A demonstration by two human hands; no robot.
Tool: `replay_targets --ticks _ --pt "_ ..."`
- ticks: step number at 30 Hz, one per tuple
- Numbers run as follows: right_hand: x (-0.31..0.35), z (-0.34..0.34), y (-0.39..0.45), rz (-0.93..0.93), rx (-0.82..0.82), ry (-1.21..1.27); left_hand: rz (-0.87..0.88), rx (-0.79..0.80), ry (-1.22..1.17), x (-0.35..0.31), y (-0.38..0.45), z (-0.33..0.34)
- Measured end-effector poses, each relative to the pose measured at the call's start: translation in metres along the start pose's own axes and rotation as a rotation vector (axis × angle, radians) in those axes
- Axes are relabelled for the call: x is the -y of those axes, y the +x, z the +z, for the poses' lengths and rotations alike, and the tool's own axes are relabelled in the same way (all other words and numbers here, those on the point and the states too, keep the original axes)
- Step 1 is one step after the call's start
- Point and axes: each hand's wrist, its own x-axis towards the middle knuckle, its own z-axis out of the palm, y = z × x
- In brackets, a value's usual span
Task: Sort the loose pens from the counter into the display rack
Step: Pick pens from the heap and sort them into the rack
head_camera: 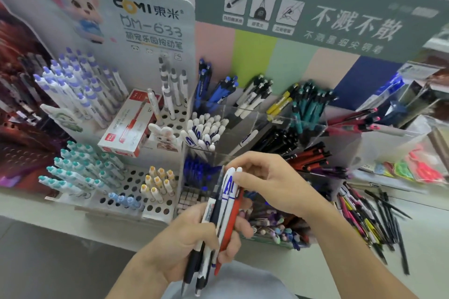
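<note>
Head view: left hand (194, 243) clenched a pen bundle (224, 211); right hand (264, 182) pinched one top; pulling carelessly might spill the rest.

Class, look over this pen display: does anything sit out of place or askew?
Yes. A red-and-white pen box lies tilted across the perforated rack, covering holes meant for upright pens. Loose pens also lie scattered on the counter at right.

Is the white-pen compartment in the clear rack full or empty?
Nearly full: the white-pen compartment is packed with upright white caps, matching the white pen that the right hand pinches.
</note>
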Motion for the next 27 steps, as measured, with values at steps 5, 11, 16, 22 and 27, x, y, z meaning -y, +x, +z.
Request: replay_targets --ticks 5,11,16,22,27 --pt "-0.007 -0.011 -0.006 0.02 0.04 0.036 -0.023 -0.01 0.099 -0.001 0.006 0.011" --pt "-0.005 -0.036 -0.014 -0.106 -0.108 0.072 -0.033 -0.034 0.144 -0.004 0.008 0.009" --pt "0.002 -0.06 -0.023 -0.197 -0.264 0.175 -0.015 0.02 0.08 -0.011 0.002 0.013" --pt "0.013 -0.068 -0.022 -0.288 -0.489 0.155 0.083 -0.197 0.022 -0.008 0.005 0.013" --pt "0.019 -0.06 -0.004 -0.399 -0.648 -0.088 0.236 -0.343 -0.156 -0.005 0.003 0.005"
